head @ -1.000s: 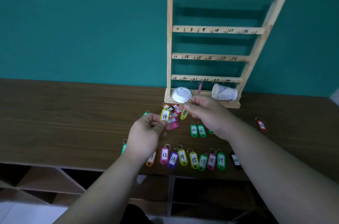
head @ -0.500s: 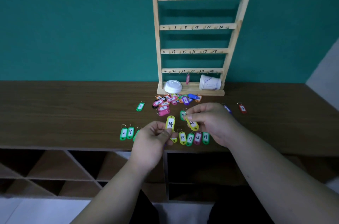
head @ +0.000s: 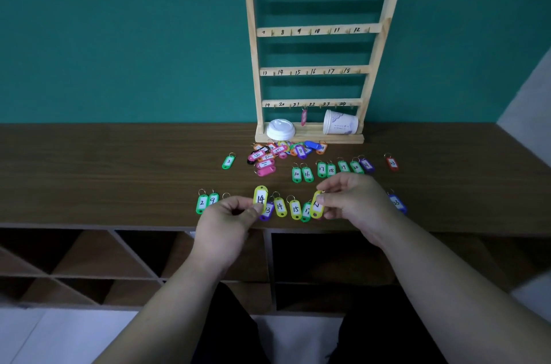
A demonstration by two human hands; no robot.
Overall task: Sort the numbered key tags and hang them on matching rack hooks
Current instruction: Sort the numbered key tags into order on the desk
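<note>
Yellow tag 14 (head: pixel 260 199): pinched upright in your left hand (head: pixel 229 214), above front tag row (head: pixel 287 208). Your right hand (head: pixel 351 196) pinches second yellow tag (head: pixel 317 205), number unreadable. Rack (head: pixel 316 71) well behind, upright.

teal wall (head: pixel 119 35), dark wood counter (head: pixel 104 173), open diagonal cubbies (head: pixel 74 262) below, pale floor (head: pixel 44 340), dim light

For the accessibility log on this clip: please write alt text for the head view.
The left hand pinches a yellow tag marked 14 and the right hand holds another yellow tag above rows of coloured numbered tags on a wooden table. Behind stands a numbered wooden rack with one pink tag hanging on its bottom rail.
</note>
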